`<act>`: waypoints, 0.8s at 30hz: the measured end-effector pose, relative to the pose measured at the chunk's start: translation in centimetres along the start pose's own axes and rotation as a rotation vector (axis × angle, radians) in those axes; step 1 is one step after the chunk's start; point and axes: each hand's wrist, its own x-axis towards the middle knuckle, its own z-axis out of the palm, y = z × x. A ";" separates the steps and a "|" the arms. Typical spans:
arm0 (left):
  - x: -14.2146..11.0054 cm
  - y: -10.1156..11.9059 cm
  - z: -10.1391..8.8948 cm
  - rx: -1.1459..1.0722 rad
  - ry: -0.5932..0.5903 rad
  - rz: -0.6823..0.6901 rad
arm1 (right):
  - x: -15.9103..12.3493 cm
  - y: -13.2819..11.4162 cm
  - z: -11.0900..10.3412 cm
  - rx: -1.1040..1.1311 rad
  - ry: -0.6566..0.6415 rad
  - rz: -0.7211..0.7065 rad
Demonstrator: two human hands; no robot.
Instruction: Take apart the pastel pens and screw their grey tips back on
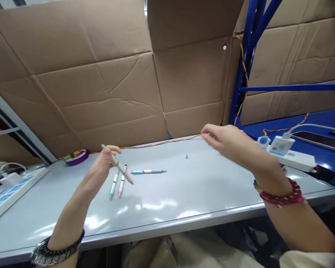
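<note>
My left hand (107, 158) is closed around a beige pen (124, 172), which slants down to the right above the table. Under and beside it lie a green-and-white pen (113, 187) and a pink-and-white pen (121, 185). A blue-and-white pen (147, 171) rests crosswise to their right. My right hand (220, 136) is raised near the table's back edge, thumb and fingers pinched together. Whatever it holds, if anything, is too small to make out. Between the hands, nearer the right one, a tiny grey cone-shaped pen tip (187, 156) stands on the table.
The glossy white table (167, 193) backs onto cardboard panels (106, 85). Thin red-and-yellow wires (156, 143) run along its rear edge. A purple tape roll (76, 158) and a power strip (19, 191) are at left. Another power strip (296, 160), a phone (321, 141) and a blue frame (241, 74) are at right.
</note>
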 end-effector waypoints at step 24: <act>-2.3 -0.3 2.4 1.030 -0.603 -0.237 | 4.7 1.7 8.1 -0.153 -0.579 -0.157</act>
